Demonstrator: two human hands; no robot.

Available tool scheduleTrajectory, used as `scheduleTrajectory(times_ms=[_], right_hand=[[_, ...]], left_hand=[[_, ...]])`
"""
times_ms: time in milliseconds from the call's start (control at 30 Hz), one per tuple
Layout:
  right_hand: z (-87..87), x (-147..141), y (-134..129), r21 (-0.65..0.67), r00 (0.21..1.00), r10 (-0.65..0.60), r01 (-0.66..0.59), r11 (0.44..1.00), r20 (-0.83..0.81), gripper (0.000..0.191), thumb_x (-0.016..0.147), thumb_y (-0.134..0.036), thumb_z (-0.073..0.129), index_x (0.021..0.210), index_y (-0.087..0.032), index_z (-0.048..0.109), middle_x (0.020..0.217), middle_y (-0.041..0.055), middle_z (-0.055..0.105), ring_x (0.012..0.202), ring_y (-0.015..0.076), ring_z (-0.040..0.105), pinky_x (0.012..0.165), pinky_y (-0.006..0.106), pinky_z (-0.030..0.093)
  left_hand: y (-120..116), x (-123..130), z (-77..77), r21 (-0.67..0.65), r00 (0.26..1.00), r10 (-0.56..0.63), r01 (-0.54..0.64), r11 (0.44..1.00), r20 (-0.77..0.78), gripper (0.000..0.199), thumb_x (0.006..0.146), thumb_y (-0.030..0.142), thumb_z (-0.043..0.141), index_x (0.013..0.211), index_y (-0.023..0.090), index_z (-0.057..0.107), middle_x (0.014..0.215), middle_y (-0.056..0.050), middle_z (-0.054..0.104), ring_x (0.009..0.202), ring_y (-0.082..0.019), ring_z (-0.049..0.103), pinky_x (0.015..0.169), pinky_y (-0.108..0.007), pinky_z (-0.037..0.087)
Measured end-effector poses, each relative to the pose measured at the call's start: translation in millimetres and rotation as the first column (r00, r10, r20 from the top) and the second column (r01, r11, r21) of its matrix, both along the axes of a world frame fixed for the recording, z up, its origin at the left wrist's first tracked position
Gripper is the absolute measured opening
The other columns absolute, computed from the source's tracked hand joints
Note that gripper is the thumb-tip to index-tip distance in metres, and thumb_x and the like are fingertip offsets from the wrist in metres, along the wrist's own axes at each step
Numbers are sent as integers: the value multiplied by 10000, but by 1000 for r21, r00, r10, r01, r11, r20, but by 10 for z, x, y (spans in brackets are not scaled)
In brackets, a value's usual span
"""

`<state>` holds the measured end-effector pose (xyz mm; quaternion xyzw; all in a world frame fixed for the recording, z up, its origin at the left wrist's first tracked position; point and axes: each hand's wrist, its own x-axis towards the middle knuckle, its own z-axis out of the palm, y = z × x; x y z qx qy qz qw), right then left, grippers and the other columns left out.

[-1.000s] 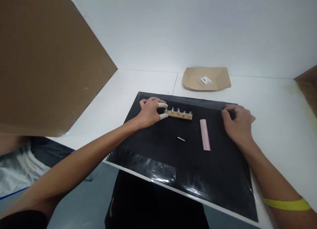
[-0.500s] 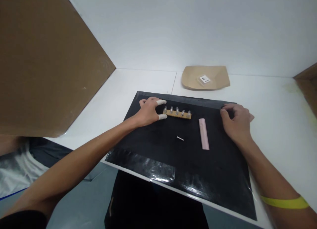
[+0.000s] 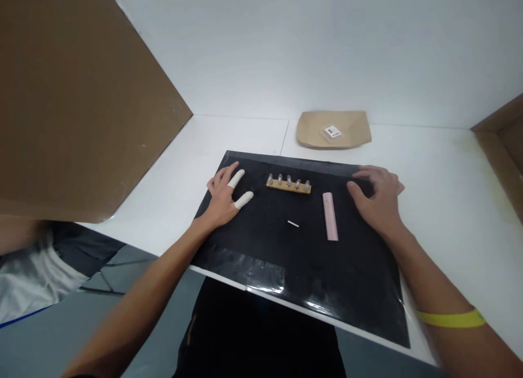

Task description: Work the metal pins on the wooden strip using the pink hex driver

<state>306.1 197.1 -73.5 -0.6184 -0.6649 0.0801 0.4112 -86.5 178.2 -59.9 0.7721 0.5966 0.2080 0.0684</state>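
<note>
My left hand (image 3: 226,194) rests open on the left part of a black mat (image 3: 261,242), with white covers on its thumb and index finger. To its right, apart from it, stands a tan strip (image 3: 288,187) carrying a row of several small clear capsule-like pieces. My right hand (image 3: 378,193) lies at the mat's right edge, fingers apart and holding nothing. Nearest to it is a pink grooved bar (image 3: 330,216). Between the hands, a thin white stick (image 3: 293,224) lies on the mat.
Behind the mat sits a brown paper tray (image 3: 306,130) with a small labelled clear box (image 3: 331,133) in it. A brown panel (image 3: 90,105) rises at the left. Beyond it, at lower left, part of another person (image 3: 36,274) shows.
My left hand has moved left, away from the tan strip, and spread its fingers. My right hand's thumb and fingers have opened wider. The view has shifted slightly.
</note>
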Motion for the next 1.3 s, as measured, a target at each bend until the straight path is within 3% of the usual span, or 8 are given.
scheduleTrajectory(times_ms=[100,300,533,833,1067,1300], right_hand=[[13,-2,-12,-8,1000,4,-4,1000,-16,284,857,-483,606,1001,-253,688,1290,94,679,1272,350,568,1107,581,311],[49,-14,-34,-53,1000,-15,14,998,-20,300,849,-498,596,984,-251,700,1320,105,653,1272,358,536,1085,569,314],[68,19,-87,-43,997,15,-18,999,-73,269,887,-481,608,1002,-251,690,1334,106,636,1277,345,537,1110,555,304],[30,70,-87,-39,991,20,-26,999,-132,278,893,-498,615,991,-250,694,1345,97,631,1289,338,525,1132,574,297],[36,41,-70,-6,996,34,-35,999,-78,290,881,-515,585,960,-256,691,1331,86,659,1275,330,540,1109,565,318],[74,-53,-101,112,997,-30,22,994,69,286,902,-492,561,852,-240,687,1237,60,719,1238,304,561,1135,545,266]], left_hand=[[-39,-11,-30,33,999,-11,12,999,-43,619,1005,587,495,1554,339,349,1720,-138,289,1530,-435,279,1194,-677,215],[-33,-6,11,-27,992,-65,63,998,-105,816,960,721,481,1630,389,153,1759,-149,159,1543,-461,231,1191,-678,193],[-51,16,3,-78,987,-63,52,996,-149,1090,845,832,561,1668,322,60,1759,-208,93,1543,-525,198,1192,-725,156],[-57,41,0,-55,972,-113,103,993,-208,1111,847,788,615,1658,332,8,1749,-221,104,1542,-528,211,1192,-715,182],[-79,89,29,-17,968,-110,109,994,-225,1058,884,723,625,1654,220,104,1732,-262,167,1544,-504,237,1215,-690,133],[-141,150,120,62,978,-107,120,991,-177,916,853,673,702,1587,276,324,1716,-189,307,1515,-471,301,1199,-675,151]])
